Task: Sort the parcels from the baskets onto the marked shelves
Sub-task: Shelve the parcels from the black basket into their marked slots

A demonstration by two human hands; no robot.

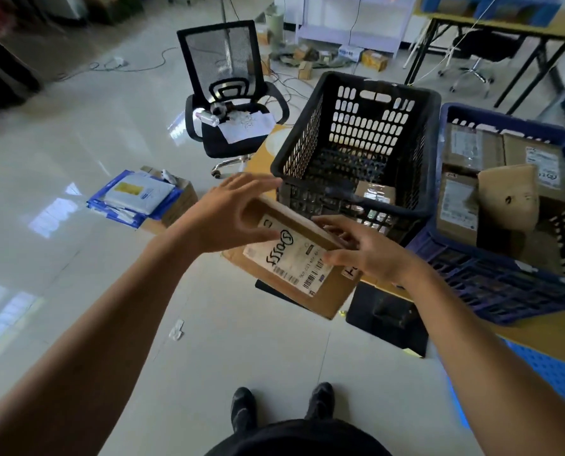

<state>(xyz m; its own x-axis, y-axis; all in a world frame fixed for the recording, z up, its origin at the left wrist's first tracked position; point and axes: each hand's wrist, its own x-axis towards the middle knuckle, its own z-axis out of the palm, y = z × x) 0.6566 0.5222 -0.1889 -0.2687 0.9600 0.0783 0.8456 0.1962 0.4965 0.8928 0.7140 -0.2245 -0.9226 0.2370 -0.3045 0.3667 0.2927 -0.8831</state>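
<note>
A brown cardboard parcel [299,263] with a white label and handwritten black marks hangs tilted in front of me, above the floor. My right hand [370,250] grips its right edge, fingers curled over the top. My left hand [231,215] is at its upper left corner with fingers spread; a firm grip is not evident. Behind it a black basket [357,93] stands on a low table and holds one small parcel [375,192]. Right of that, a blue basket [505,284] holds several brown parcels [508,199].
A black mesh office chair [228,97] with papers on its seat stands beyond the parcel. A box topped with blue and white mailers [139,199] lies on the tiled floor at left. Small cartons and cables lie near a white shelf [350,24] and a black-legged table [491,31] at the back.
</note>
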